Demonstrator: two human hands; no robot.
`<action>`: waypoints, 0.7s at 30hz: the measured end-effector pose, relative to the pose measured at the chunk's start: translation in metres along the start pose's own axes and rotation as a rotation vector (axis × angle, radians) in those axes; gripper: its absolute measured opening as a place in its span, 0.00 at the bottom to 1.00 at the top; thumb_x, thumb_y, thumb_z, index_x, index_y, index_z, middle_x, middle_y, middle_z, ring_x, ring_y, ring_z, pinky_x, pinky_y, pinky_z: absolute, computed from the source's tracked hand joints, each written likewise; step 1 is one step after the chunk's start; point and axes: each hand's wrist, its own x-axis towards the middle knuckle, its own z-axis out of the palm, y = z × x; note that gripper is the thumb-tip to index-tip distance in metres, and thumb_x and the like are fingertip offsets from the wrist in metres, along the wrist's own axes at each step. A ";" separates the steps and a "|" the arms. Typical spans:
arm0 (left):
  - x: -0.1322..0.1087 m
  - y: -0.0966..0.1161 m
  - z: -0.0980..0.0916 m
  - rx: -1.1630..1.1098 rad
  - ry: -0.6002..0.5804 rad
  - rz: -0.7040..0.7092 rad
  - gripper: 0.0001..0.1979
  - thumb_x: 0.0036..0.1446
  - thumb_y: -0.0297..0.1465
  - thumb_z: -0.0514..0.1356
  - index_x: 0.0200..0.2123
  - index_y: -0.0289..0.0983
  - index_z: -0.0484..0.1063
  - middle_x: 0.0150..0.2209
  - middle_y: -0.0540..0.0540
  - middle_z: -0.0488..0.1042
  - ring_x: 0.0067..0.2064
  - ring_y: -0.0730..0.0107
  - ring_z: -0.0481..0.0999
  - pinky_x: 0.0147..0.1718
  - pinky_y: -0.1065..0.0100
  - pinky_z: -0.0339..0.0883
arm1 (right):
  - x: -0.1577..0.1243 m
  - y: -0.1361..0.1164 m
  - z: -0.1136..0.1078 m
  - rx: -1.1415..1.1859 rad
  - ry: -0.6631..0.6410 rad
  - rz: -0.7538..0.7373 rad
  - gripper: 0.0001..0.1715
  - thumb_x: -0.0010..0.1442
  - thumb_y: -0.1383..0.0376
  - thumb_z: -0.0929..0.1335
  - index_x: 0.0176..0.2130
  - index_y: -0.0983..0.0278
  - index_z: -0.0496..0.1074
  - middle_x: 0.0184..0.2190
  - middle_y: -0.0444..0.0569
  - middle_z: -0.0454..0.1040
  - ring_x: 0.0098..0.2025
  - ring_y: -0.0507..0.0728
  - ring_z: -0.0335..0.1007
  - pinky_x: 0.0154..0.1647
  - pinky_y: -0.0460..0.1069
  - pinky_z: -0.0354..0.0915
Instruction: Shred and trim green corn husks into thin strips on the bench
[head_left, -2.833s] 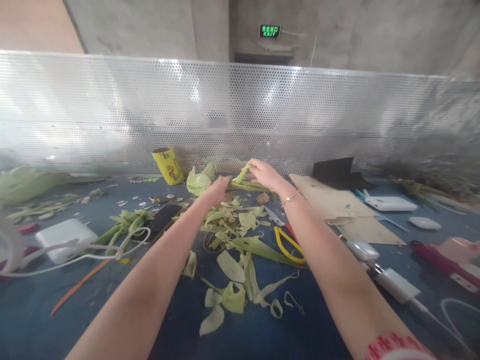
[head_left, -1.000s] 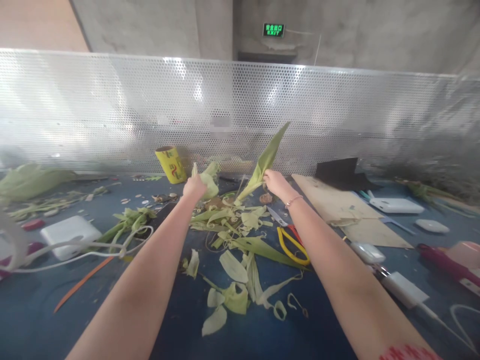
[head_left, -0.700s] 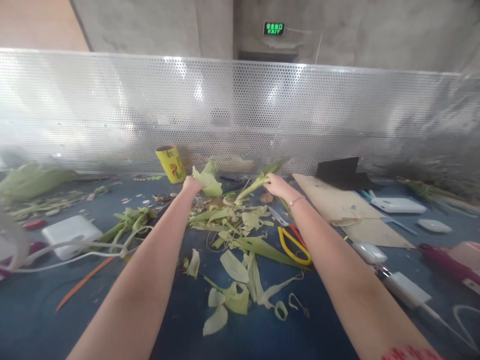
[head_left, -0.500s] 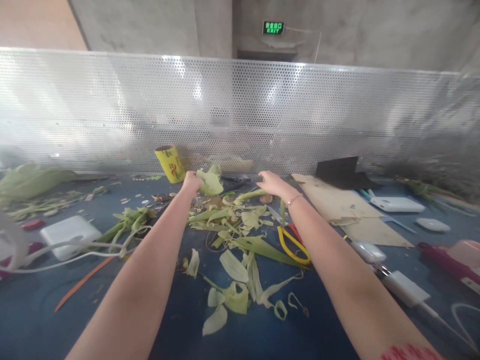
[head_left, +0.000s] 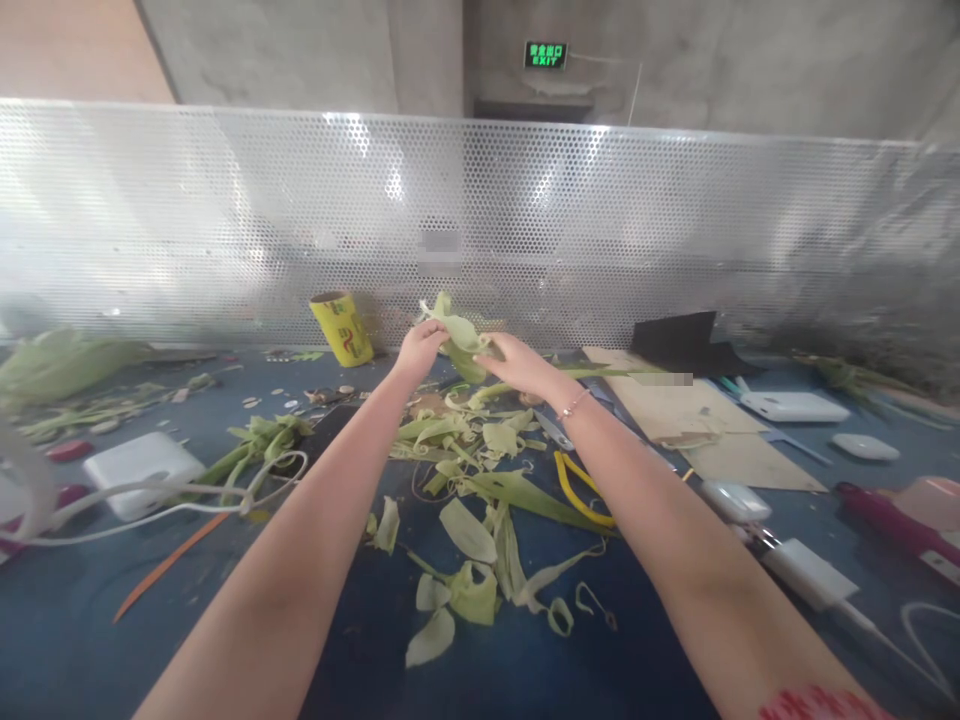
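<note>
Over the back of the dark blue table, a pale green leafy piece (head_left: pixel 460 335) with broad, folded, husk-like blades is held up between both hands. My left hand (head_left: pixel 421 350) pinches its left side, fingers closed. At its lower right edge, my right hand (head_left: pixel 517 362) has thumb and fingers closed on it. A long green stem (head_left: pixel 619 373) runs out to the right from behind that hand. Below lies a heap of loose green leaf strips (head_left: pixel 457 440). Scissors with a yellow handle (head_left: pixel 574 490) lie partly hidden under my right forearm.
A yellow cardboard tube (head_left: pixel 343 330) stands at the back left. Brown card sheets (head_left: pixel 675 420) and bent black card (head_left: pixel 679 340) lie right. White chargers (head_left: pixel 814 573) and cables are on both sides. A perforated metal screen (head_left: pixel 480 220) closes off the back.
My left hand has moved right and slightly up with the leafy piece. My right hand has come left to meet it and closed on it; a long stem now shows at the right.
</note>
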 end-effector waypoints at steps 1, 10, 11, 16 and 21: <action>-0.002 0.003 0.001 0.006 -0.008 0.023 0.07 0.45 0.32 0.51 0.24 0.36 0.66 0.22 0.50 0.66 0.27 0.71 0.65 0.29 0.68 0.59 | 0.000 -0.001 0.001 0.014 -0.001 0.005 0.26 0.61 0.54 0.61 0.54 0.65 0.64 0.55 0.58 0.66 0.52 0.60 0.67 0.49 0.53 0.64; -0.010 0.020 0.009 0.159 -0.076 0.149 0.06 0.41 0.27 0.56 0.26 0.35 0.71 0.25 0.51 0.71 0.28 0.73 0.65 0.31 0.70 0.59 | 0.003 0.009 0.002 -0.097 0.199 -0.022 0.16 0.61 0.67 0.61 0.45 0.67 0.72 0.45 0.55 0.75 0.47 0.57 0.71 0.50 0.50 0.63; -0.010 0.020 0.009 0.171 -0.077 0.138 0.06 0.41 0.27 0.57 0.26 0.35 0.71 0.24 0.51 0.69 0.27 0.73 0.64 0.30 0.70 0.58 | 0.003 0.009 0.000 -0.083 0.192 -0.012 0.15 0.61 0.65 0.61 0.44 0.66 0.73 0.44 0.54 0.76 0.46 0.57 0.72 0.48 0.50 0.63; -0.014 0.025 0.010 0.225 -0.120 0.134 0.05 0.39 0.27 0.58 0.25 0.35 0.69 0.23 0.52 0.68 0.27 0.73 0.62 0.29 0.70 0.57 | -0.003 -0.002 -0.005 -0.050 0.074 0.001 0.29 0.55 0.55 0.67 0.53 0.66 0.66 0.52 0.59 0.70 0.48 0.60 0.69 0.46 0.51 0.65; -0.015 0.030 0.011 0.256 -0.191 0.188 0.06 0.41 0.26 0.56 0.27 0.35 0.70 0.23 0.52 0.66 0.27 0.73 0.63 0.31 0.69 0.59 | -0.002 -0.006 0.001 -0.259 0.070 0.028 0.15 0.57 0.68 0.63 0.45 0.69 0.70 0.41 0.59 0.74 0.43 0.59 0.71 0.43 0.49 0.63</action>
